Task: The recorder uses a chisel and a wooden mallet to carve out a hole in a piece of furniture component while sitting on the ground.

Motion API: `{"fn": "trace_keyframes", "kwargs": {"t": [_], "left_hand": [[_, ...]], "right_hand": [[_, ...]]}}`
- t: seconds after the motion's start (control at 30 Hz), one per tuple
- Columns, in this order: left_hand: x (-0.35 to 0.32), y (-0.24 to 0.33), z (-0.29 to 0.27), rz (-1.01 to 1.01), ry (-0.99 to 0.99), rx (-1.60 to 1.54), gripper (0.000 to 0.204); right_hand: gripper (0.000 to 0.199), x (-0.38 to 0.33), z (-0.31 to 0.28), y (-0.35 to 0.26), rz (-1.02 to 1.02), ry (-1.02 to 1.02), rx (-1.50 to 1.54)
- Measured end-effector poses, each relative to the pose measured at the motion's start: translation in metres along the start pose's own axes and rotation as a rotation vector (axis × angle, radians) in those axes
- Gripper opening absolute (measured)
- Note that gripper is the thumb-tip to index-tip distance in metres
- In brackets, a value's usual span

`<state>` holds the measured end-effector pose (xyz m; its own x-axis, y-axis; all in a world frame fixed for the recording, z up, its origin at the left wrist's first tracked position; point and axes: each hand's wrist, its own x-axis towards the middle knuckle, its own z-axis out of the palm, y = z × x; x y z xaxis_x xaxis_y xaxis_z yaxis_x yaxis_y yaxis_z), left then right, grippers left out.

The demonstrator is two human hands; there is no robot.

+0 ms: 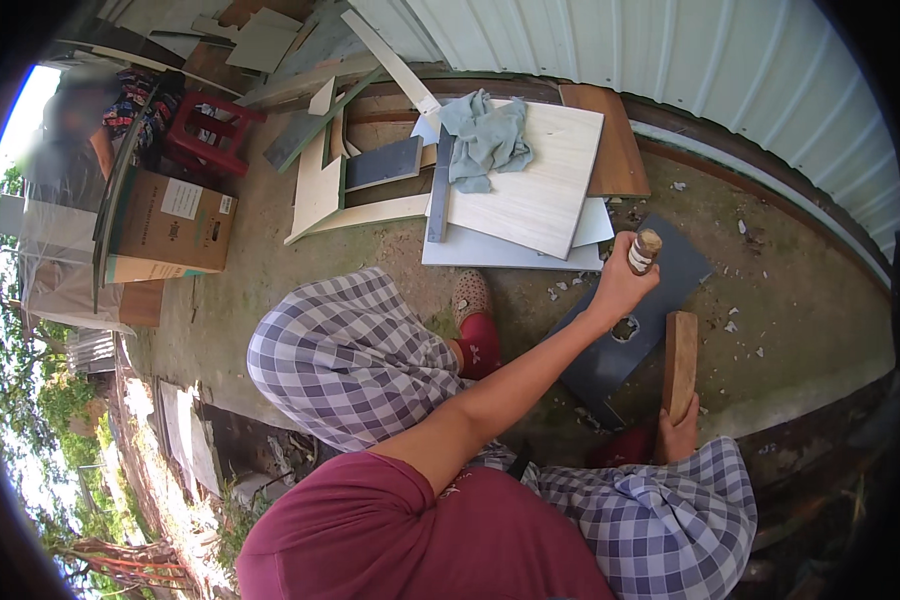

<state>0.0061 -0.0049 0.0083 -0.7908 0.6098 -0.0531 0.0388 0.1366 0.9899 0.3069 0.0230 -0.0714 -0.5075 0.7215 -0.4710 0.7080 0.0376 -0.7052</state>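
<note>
My left hand (622, 282) is closed around a tool with a worn wooden handle (644, 250), banded in white near its top; its lower end is hidden by the fist. Under that hand lies a dark grey board (610, 375) with a ragged hole (625, 329) cut through it. At the right, near my plaid-covered knee, my right hand (678, 436) grips the lower end of a thick wooden bar (681, 362). The bar stretches away from me beside the board's right edge.
Pale chips lie scattered on the concrete floor (770, 290). Ahead, a grey-green cloth (487, 140) rests on stacked panels (545, 190). Furniture pieces (315, 195) lie left of them. Further left are a cardboard box (170, 225), a red stool (210, 130) and another person (135, 115). A corrugated wall (690, 60) bounds the back.
</note>
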Motion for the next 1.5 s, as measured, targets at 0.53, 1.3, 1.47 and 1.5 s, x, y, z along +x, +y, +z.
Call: {"fn": "trace_keyframes", "kwargs": {"t": [0.53,1.3,1.47,1.5], "left_hand": [[-0.013,-0.006,0.013,0.004,-0.014,-0.011,0.045],[0.005,-0.016,0.037,0.047,0.039,-0.071,0.048],[-0.005,-0.012,0.037,0.06,0.015,-0.024,0.044],[-0.006,-0.013,0.037,0.071,0.019,-0.006,0.043]], "right_hand": [[0.076,-0.004,0.007,0.008,-0.041,0.112,0.032],[0.076,-0.014,-0.003,-0.008,0.04,0.272,-0.033],[0.076,-0.014,-0.002,-0.009,0.033,0.278,-0.041],[0.076,-0.014,-0.001,-0.009,0.031,0.279,-0.045]]}}
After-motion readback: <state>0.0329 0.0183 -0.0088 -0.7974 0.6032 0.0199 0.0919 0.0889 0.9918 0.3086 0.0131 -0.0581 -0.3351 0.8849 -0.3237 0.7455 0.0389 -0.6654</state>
